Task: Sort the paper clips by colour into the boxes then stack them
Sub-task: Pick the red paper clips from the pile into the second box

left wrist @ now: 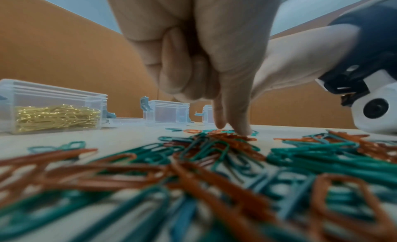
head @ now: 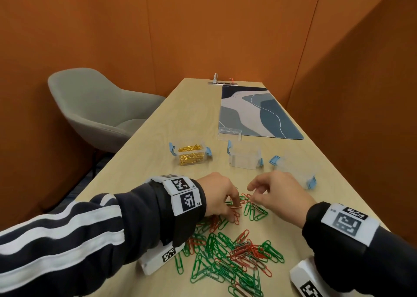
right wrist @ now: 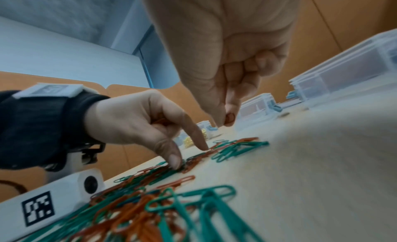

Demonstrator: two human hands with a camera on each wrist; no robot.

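Note:
A loose pile of red and green paper clips [head: 228, 251] [left wrist: 193, 169] [right wrist: 150, 203] lies on the wooden table near me. My left hand [head: 232, 211] [left wrist: 231, 128] [right wrist: 188, 154] reaches down at the pile's far end. Its index finger and thumb are set on a red paper clip [head: 236, 216], and the other fingers are curled. My right hand [head: 251, 195] [right wrist: 224, 121] hovers just right of it and pinches a small red clip [right wrist: 230, 117] between thumb and index finger. Beyond the hands stand a clear box of gold clips [head: 190, 155] [left wrist: 51, 113] and two empty clear boxes [head: 244, 157] [head: 295, 168].
A clear lid [head: 229, 134] lies behind the boxes at the edge of a blue patterned desk mat [head: 259, 114]. A grey chair [head: 97, 107] stands left of the table. Orange walls close in behind and on the right. A socket strip [head: 222, 83] sits at the far end.

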